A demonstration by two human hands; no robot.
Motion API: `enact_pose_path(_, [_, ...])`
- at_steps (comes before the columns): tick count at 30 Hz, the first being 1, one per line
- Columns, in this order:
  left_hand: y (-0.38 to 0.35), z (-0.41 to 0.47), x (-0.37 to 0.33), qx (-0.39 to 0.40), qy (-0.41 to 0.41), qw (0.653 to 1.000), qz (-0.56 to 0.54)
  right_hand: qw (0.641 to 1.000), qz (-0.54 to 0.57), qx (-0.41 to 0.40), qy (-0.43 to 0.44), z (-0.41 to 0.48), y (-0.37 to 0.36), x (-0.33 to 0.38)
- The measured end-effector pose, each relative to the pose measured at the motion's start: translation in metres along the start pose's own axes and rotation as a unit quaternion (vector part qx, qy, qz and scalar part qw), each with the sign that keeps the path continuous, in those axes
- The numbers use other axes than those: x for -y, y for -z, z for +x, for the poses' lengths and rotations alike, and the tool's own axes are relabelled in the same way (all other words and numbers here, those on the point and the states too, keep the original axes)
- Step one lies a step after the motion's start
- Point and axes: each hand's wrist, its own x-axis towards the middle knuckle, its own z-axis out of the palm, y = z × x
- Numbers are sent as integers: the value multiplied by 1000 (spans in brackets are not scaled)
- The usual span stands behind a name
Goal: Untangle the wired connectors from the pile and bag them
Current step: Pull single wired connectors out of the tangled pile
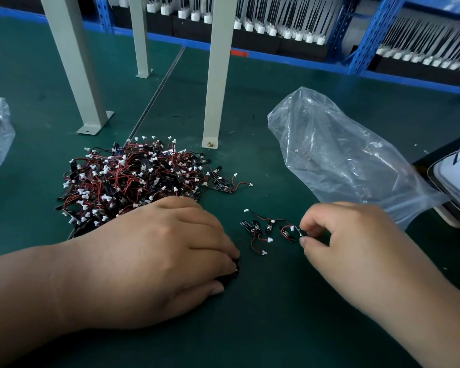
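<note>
Centre frame, right hand (pixel 356 245) pinches a freed connector (pixel 287 232); left hand (pixel 157 261) fingers pressed on black pieces. Connectors appear light, snag-prone; grip the board.

Pile (pixel 133 179): my red and black wires, white plugs, black boards.
Mat (pixel 276 301): dark green.
Bag (pixel 337 155): clear.
Posts (pixel 215 75): pale grey.
Shelving (pixel 367 38): blue.

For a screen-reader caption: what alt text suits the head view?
Two bare hands work on a green mat: the right hand pinches one of a few separated wired connectors, the left hand covers small black parts. A tangled pile lies behind, a clear plastic bag to the right.
</note>
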Motion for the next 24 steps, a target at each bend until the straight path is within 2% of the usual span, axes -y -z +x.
enact_pose_path(8, [3,2,-1,13,-3,1000,20,997,75,-25,-3,-5,4,5])
enact_pose_path(17, [1,0,-1,16,21,999,45,995,98,-32,6,-5,-3,2])
enact_pose_path(20, [1,0,-1,0,60,996,66,993,117,-35,5,-5,-3,2])
enact_pose_path(24, [5,-1,2,-12,165,980,112,984,160,-76,28,-4,-3,-2])
